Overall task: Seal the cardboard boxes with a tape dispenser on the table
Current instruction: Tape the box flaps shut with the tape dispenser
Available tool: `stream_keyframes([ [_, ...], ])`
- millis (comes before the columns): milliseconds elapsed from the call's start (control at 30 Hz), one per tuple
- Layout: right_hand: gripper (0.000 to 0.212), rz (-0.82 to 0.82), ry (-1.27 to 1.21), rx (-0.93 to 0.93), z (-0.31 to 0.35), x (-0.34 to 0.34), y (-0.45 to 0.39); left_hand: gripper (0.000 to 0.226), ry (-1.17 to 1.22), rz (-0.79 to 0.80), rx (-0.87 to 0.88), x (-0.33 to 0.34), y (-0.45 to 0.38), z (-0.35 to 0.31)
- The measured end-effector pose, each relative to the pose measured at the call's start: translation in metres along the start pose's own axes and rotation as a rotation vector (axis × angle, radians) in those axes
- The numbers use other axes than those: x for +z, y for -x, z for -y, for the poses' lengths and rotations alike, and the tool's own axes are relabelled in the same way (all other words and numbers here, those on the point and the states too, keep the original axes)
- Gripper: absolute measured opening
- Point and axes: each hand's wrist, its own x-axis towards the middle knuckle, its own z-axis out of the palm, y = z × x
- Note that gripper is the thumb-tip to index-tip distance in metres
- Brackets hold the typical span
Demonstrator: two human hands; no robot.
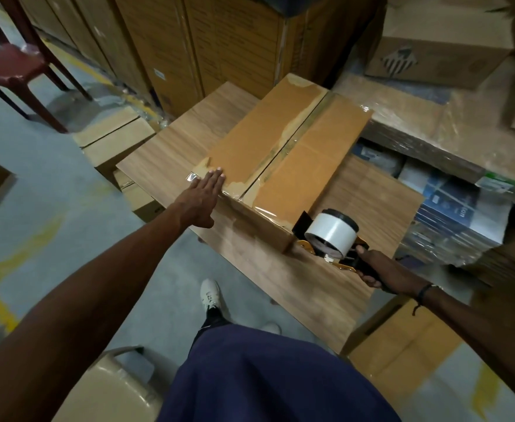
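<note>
A long brown cardboard box (283, 153) lies on the wooden table (165, 153), its top flaps closed along a centre seam with torn old tape beside it. My left hand (203, 197) lies flat with straight fingers on the box's near left corner, over a strip of clear tape. My right hand (381, 271) grips the black handle of the tape dispenser (330, 236), which carries a white roll. The dispenser's front end sits against the box's near right corner, low on the end face.
Tall stacked cartons (207, 41) stand behind the table. Wrapped goods and boxes (438, 141) crowd the right side. A red stool (12, 65) stands far left, small cartons (116, 138) sit on the floor left of the table, and a beige chair (119, 388) is near my legs.
</note>
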Motion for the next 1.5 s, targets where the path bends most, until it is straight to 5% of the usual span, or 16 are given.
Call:
stream_keyframes([
  [467,0.078,0.066,0.036,0.136,0.068,-0.004,-0.007,0.133,0.130,0.007,-0.015,0.003,-0.004,-0.007],
  [933,0.080,0.010,0.011,0.130,0.047,0.000,-0.014,0.135,0.176,0.005,-0.016,0.003,-0.002,-0.008],
  [1200,0.092,-0.114,0.347,0.234,-0.029,-0.011,-0.002,0.140,0.184,0.010,-0.026,0.004,-0.004,-0.007],
  [1500,0.084,-0.496,0.151,0.275,-0.064,0.041,-0.019,0.140,0.193,-0.010,-0.031,0.007,-0.004,-0.011],
])
